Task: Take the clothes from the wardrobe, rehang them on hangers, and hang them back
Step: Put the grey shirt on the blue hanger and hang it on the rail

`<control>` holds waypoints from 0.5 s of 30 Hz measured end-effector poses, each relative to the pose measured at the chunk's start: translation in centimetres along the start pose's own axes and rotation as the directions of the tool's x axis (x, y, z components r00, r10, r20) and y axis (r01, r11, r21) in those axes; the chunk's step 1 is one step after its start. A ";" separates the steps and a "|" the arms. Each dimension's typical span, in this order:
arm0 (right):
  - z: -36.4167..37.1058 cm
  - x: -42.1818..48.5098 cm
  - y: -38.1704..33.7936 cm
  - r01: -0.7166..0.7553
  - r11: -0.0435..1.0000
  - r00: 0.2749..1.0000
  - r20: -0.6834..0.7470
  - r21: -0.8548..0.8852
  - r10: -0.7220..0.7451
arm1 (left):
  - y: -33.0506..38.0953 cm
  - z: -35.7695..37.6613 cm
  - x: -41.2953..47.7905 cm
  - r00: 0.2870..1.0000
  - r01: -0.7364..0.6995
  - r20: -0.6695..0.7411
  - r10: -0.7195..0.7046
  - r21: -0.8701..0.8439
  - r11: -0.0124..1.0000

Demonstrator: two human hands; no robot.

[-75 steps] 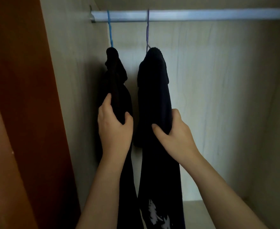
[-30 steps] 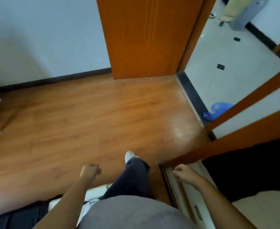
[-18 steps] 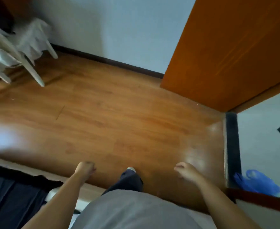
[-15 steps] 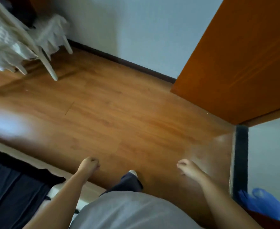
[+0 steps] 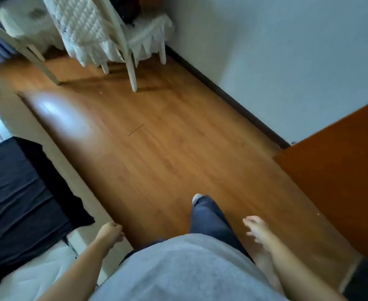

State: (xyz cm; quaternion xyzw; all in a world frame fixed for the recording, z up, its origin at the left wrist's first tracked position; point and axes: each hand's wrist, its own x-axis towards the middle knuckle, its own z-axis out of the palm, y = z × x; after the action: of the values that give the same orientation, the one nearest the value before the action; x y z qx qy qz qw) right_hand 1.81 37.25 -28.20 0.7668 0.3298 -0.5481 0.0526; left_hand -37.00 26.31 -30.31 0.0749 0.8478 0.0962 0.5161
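Note:
I look down at a wooden floor, turned away from the wardrobe, which is out of view. A dark garment [image 5: 20, 190] lies spread flat on the white bed at the lower left. My left hand [image 5: 111, 232] hangs beside the bed's edge with fingers loosely curled, holding nothing. My right hand [image 5: 258, 230] hangs at my right side with fingers relaxed, also holding nothing. No hanger is visible.
A white chair [image 5: 122, 46] draped with white lace cloth stands at the far wall. An orange door [image 5: 339, 177] stands at the right. The bed [image 5: 48, 276] fills the lower left. My leg in dark trousers [image 5: 209, 218] steps onto the wooden floor [image 5: 161, 148].
My hands let go of the two dark garments hanging on the rail. I turned left away from the wardrobe, and the bed with the dark garment has come into view.

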 end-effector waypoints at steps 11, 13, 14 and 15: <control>-5.1 7.8 -22.4 0.159 0.887 0.980 0.177 -0.433 -0.089 | 8.2 -0.6 -1.8 0.970 -0.039 -0.229 -0.077 -0.463 0.886; -1.7 8.3 -27.1 0.236 0.843 0.962 0.239 -0.483 -0.133 | 7.2 -1.9 -1.3 0.952 -0.009 -0.255 -0.166 -0.570 0.822; 0.4 8.4 -29.6 0.277 0.816 0.950 0.274 -0.508 -0.152 | 6.3 -2.7 -1.0 0.936 0.019 -0.258 -0.238 -0.640 0.768; 2.8 8.4 -32.0 0.321 0.775 0.936 0.309 -0.544 -0.171 | 5.3 -3.6 -0.6 0.916 0.045 -0.250 -0.314 -0.714 0.699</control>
State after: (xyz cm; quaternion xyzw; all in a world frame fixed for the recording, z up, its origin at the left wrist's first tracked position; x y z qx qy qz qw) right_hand -16.92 64.66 -27.67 0.5900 0.5716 -0.5108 0.2536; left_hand -39.76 31.01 -26.91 -0.2272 0.8303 0.3673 0.3523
